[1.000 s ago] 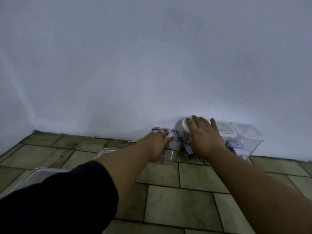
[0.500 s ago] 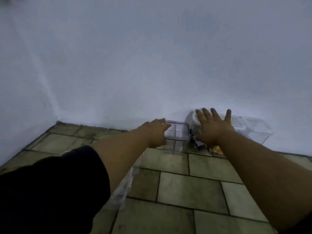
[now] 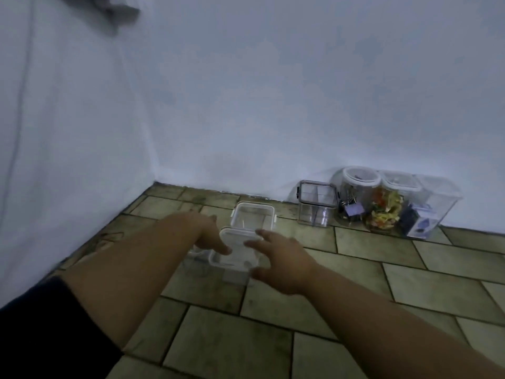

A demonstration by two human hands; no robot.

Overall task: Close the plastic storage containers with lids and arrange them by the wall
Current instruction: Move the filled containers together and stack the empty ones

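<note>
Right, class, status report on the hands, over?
Left hand, right hand at lidded box, grip unclear. Second box right behind it. Four boxes at wall.

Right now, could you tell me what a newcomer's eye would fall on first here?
The left hand and right hand flank a clear plastic container with a white lid on the tiled floor, mid-frame; grip is too blurred to judge. Against the white wall at right stands a row of four lidded clear containers, one full of colourful pieces.
</note>
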